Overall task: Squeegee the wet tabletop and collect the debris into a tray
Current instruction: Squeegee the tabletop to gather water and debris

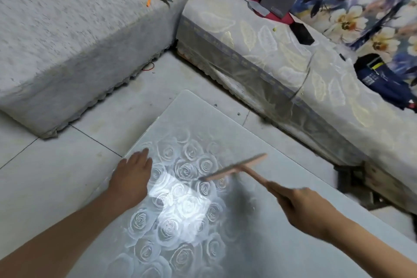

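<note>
With the left hand [133, 176] flat on the left edge of the table [270, 244] and the right hand [302, 207] gripping the pink squeegee [237, 168] over its middle, no tray is in view, so a stroke toward any edge could spill debris onto the floor [45, 176]

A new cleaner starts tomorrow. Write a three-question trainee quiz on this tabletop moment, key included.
1. True or false: the left hand grips the squeegee.
2. Pick one. The pattern on the tabletop is: A stripes, B roses, C checks.
3. Fill in: the right hand holds the squeegee by its ____.

Key:
1. False. The left hand lies flat at the tabletop's edge, and the right hand has the squeegee.
2. B.
3. Handle.
</note>
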